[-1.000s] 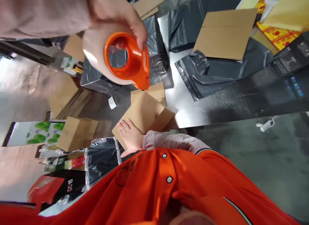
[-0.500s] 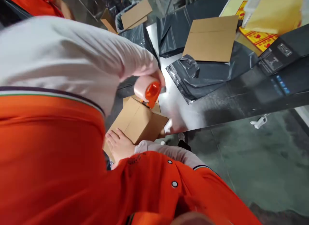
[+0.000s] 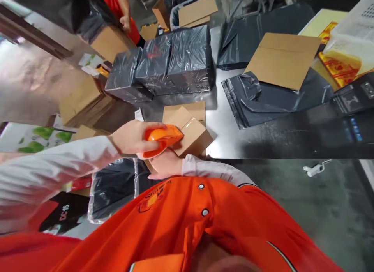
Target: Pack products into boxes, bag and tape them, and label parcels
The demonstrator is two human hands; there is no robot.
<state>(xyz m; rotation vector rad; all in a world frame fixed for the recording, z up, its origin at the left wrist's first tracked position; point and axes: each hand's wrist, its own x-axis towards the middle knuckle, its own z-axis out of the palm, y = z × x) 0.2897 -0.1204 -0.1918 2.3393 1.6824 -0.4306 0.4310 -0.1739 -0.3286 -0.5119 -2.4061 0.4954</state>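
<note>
My left hand [image 3: 137, 136] is wrapped round an orange tape dispenser [image 3: 172, 133], whose front end touches the top of a small brown cardboard box [image 3: 191, 129]. A strip of clear tape shows on the box's top. Against the near left side of the box lies my right hand [image 3: 168, 163], partly covered by the dispenser; the little of its fingers that shows is stretched out. The box sits tilted at the near edge of the metal table [image 3: 216, 145], over a flat piece of cardboard [image 3: 198, 108].
Black-wrapped parcels [image 3: 175, 59] stand in a row behind the box. Black plastic bags [image 3: 251, 108] and a cardboard sheet [image 3: 283, 57] lie to the right. Stacked cardboard [image 3: 82, 98] is at the left. Another person's hand [image 3: 125, 23] is at the upper left. A black-lined bin [image 3: 113, 186] stands below the table.
My left hand has swung left and nearer with the dispenser, onto the box. The box has turned, and tape now shows on it. The view has shifted, uncovering the black parcels.
</note>
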